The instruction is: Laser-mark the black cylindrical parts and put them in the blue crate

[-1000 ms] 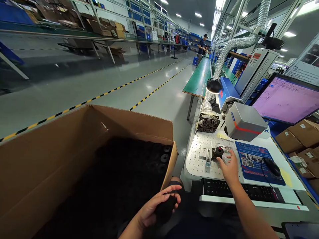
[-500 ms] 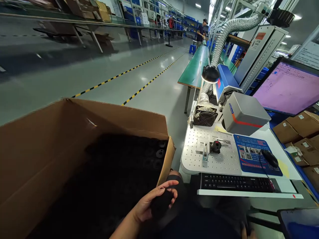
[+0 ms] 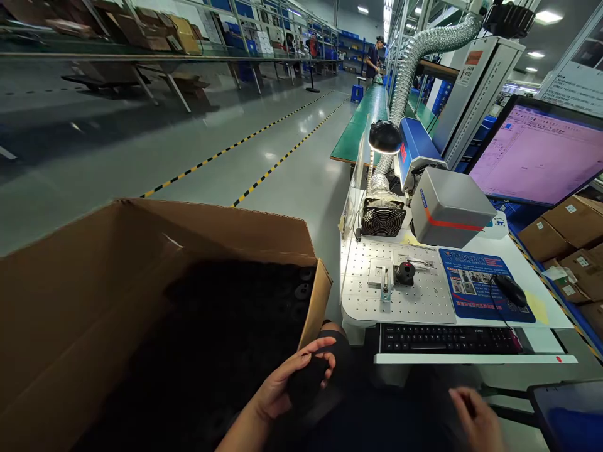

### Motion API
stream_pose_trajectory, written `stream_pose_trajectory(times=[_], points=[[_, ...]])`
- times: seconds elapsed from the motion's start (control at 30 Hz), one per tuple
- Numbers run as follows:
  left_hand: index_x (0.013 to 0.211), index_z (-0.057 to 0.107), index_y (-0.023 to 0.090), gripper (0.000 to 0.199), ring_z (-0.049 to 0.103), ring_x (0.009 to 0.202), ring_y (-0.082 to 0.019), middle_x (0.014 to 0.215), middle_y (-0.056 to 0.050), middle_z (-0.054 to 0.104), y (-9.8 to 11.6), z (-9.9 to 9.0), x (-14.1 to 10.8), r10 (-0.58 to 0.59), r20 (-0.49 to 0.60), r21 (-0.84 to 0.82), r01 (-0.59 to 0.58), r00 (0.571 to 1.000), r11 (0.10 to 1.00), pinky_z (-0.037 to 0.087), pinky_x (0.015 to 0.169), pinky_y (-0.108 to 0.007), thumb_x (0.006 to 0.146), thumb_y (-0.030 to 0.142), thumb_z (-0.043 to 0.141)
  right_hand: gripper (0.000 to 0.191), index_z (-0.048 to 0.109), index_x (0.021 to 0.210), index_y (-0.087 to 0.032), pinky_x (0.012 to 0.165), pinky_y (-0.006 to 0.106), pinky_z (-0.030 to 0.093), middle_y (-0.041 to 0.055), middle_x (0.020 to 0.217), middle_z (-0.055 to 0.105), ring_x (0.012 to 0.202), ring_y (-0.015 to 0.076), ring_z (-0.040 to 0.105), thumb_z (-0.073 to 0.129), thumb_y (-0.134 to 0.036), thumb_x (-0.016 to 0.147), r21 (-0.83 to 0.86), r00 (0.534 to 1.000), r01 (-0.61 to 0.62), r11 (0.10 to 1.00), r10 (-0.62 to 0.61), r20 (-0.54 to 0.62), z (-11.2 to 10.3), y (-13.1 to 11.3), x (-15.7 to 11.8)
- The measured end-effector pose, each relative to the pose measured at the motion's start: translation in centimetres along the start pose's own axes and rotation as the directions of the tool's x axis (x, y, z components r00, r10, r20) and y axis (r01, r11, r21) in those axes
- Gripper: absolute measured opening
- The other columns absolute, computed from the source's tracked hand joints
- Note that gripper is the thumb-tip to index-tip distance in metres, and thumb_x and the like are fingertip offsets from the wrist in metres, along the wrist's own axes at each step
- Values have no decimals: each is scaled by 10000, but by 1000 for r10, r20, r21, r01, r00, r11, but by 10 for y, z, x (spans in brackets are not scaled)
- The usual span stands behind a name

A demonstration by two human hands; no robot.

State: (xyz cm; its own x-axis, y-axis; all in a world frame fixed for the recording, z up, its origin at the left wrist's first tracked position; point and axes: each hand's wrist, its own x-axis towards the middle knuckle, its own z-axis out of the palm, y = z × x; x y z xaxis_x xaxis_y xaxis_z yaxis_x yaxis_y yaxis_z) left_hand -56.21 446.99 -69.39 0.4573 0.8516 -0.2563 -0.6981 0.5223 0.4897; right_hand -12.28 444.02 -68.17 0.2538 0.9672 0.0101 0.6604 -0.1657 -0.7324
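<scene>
My left hand (image 3: 294, 376) is closed around a black rounded part (image 3: 306, 383), beside the near right corner of an open cardboard box (image 3: 323, 295). Many black round parts (image 3: 302, 291) fill the box; deep shadow hides most of them. At the lower right, my right hand (image 3: 475, 417) is raised above the dark clothing, smeared by motion, so its finger position is unclear. A similar black round part (image 3: 405, 273) sits in a metal fixture (image 3: 385, 285) on the perforated plate (image 3: 358, 301), apart from both hands.
A keyboard (image 3: 447, 339) lies on a tray before the plate. Right of it are a mouse (image 3: 510, 290) on a blue mat (image 3: 471, 267) and a monitor (image 3: 537, 157). Behind stand a grey machine head (image 3: 450, 204) and a fan (image 3: 382, 220). A person (image 3: 374, 59) stands far off.
My right hand has risen into view at the lower right. My left hand keeps its grip on the black part. The camera view has shifted slightly.
</scene>
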Motion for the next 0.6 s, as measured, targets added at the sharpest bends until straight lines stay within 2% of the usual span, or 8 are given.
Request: stream_pose_trajectory(times=[0.07, 0.1, 0.17, 0.27, 0.37, 0.5, 0.6], points=[[1375, 608, 132, 496, 648, 956, -245, 1115, -165, 664, 0, 0, 0, 6, -14, 18, -6, 1000, 1000, 523, 810, -326, 919, 324, 649, 538, 768, 932, -227, 758, 341, 572, 84, 913, 765, 830, 261, 716, 611, -731, 827, 32, 993, 110, 993, -108, -53, -2, -37, 43], [1380, 605, 132, 502, 647, 961, -247, 1120, -167, 664, 0, 0, -1, 13, -23, 28, -13, 1000, 1000, 524, 816, -330, 919, 327, 648, 520, 764, 1010, -214, 794, 356, 566, 99, 970, 760, 876, 266, 708, 608, -686, 857, 44, 982, 177, 983, -173, -76, 0, -55, 66], [1387, 600, 131, 514, 644, 972, -250, 1129, -171, 666, 0, 0, -1, 37, -40, 41, -36, 999, 999, 525, 838, -342, 917, 333, 648, 527, 756, 1080, -188, 793, 368, 543, 95, 915, 732, 838, 250, 674, 588, -646, 880, 32, 960, 275, 961, -272, -70, 13, -89, 109], [1381, 606, 132, 517, 641, 964, -241, 1126, -166, 672, -1, 2, -1, 79, -57, 50, -76, 995, 996, 524, 855, -342, 907, 332, 657, 555, 750, 1142, -165, 779, 368, 504, 35, 758, 644, 737, 219, 610, 588, -614, 860, -14, 947, 321, 947, -320, 15, 44, -123, 160], [1375, 611, 137, 514, 644, 942, -233, 1121, -157, 675, -2, 4, -1, 111, -77, 61, -106, 991, 993, 527, 827, -322, 899, 323, 659, 529, 737, 1163, -173, 732, 340, 460, 7, 724, 593, 714, 209, 570, 588, -572, 848, -53, 932, 355, 933, -350, 95, 70, -137, 190], [1379, 604, 134, 525, 653, 948, -238, 1122, -160, 674, -2, 7, -1, 134, -102, 60, -129, 986, 990, 531, 817, -317, 895, 328, 669, 352, 715, 907, -206, 610, 287, 350, -17, 660, 516, 634, 184, 489, 585, -528, 852, -110, 916, 383, 917, -362, 174, 86, -139, 206], [1382, 601, 129, 540, 656, 941, -233, 1120, -159, 675, -3, 7, 0, 137, -106, 63, -131, 985, 989, 533, 828, -314, 890, 338, 679, 311, 654, 801, -208, 594, 282, 308, -23, 638, 482, 606, 175, 459, 565, -501, 856, -107, 920, 369, 923, -347, 181, 92, -135, 210]])
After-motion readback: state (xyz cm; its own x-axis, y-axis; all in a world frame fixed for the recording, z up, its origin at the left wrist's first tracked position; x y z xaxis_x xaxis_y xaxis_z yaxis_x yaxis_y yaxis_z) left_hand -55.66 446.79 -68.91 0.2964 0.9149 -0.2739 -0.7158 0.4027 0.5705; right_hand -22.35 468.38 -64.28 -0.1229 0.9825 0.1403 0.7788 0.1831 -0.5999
